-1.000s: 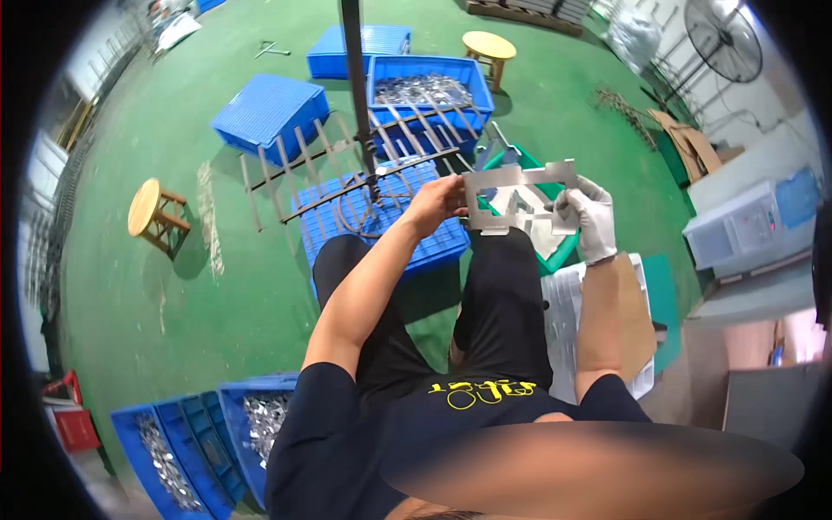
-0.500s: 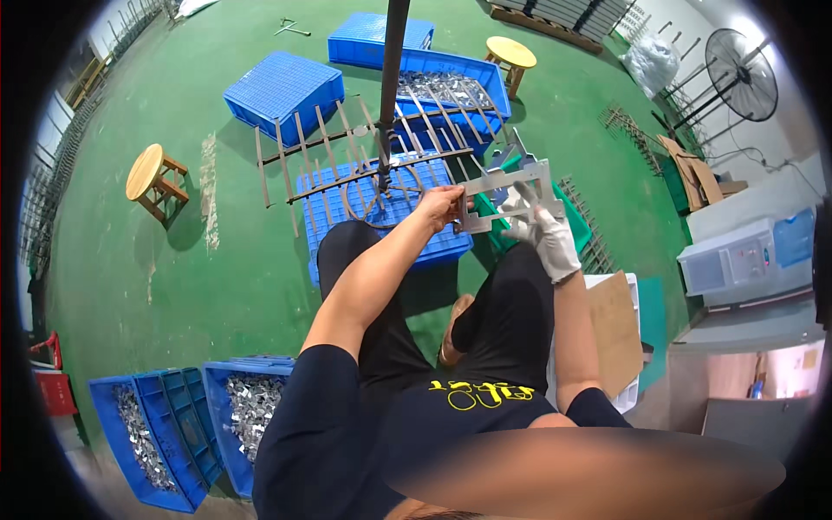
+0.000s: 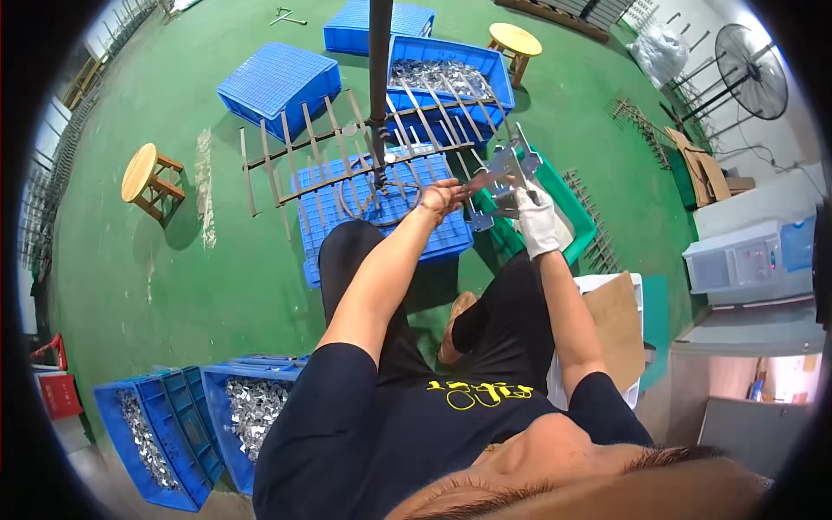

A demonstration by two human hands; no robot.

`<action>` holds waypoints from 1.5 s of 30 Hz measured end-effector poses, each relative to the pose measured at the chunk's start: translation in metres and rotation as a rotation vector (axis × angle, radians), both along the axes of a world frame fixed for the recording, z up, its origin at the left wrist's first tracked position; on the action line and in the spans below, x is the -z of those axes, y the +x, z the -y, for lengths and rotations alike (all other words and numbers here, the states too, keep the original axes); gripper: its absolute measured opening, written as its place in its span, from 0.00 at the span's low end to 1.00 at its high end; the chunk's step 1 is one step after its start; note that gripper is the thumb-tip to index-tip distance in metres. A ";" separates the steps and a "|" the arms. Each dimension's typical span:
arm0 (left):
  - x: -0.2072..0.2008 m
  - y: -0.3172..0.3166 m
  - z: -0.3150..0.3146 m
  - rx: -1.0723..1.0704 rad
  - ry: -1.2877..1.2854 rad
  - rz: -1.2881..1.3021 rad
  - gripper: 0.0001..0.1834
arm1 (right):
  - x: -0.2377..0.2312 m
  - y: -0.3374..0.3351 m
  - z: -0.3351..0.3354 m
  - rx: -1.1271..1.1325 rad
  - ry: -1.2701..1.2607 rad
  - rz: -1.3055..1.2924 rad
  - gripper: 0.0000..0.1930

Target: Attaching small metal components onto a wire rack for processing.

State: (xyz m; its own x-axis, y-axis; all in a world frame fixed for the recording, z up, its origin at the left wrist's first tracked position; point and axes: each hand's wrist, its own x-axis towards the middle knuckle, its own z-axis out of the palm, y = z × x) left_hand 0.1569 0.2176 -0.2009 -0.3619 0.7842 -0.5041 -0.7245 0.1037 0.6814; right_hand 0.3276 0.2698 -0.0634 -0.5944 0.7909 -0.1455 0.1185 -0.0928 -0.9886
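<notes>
My bare left hand (image 3: 440, 197) and my white-gloved right hand (image 3: 537, 218) both grip a flat grey metal bracket (image 3: 501, 169) with cut-outs, held out in front of me. It sits close to the right-hand prongs of a metal rack (image 3: 347, 165) whose many thin arms branch from a dark upright pole (image 3: 379, 78). Under the rack lies an upturned blue crate (image 3: 381, 208). A green tray (image 3: 572, 208) lies on the floor just beneath my right hand.
A blue crate of small metal parts (image 3: 442, 74) stands behind the rack, with upturned blue crates (image 3: 277, 82) to its left. More blue crates of parts (image 3: 251, 407) stand at my lower left. Two wooden stools (image 3: 147, 178) (image 3: 514, 39), a fan (image 3: 750, 56) and white boxes (image 3: 745, 260) surround me.
Both hands have carried the bracket forward toward the rack's right-hand prongs. The view has tilted so the rack and crates sit lower in the picture.
</notes>
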 end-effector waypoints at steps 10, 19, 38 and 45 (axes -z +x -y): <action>-0.023 0.005 -0.020 0.019 -0.060 0.030 0.25 | 0.049 -0.006 -0.030 0.088 0.589 0.201 0.14; -0.015 0.012 -0.033 0.005 0.071 0.196 0.32 | 0.076 -0.012 -0.036 0.149 0.224 -0.032 0.14; 0.017 0.009 -0.048 0.076 0.295 0.207 0.35 | 0.060 -0.023 -0.036 0.127 0.217 0.057 0.15; 0.011 0.010 -0.051 0.046 0.246 0.203 0.36 | 0.070 -0.026 -0.041 0.131 0.160 -0.005 0.14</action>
State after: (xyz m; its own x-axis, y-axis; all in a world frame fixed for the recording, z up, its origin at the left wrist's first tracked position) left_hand 0.1668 0.2683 -0.2124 -0.2345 0.9048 -0.3555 -0.8469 -0.0106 0.5317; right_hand 0.3015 0.3104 -0.1332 -0.4849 0.8745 -0.0090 0.1112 0.0515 -0.9925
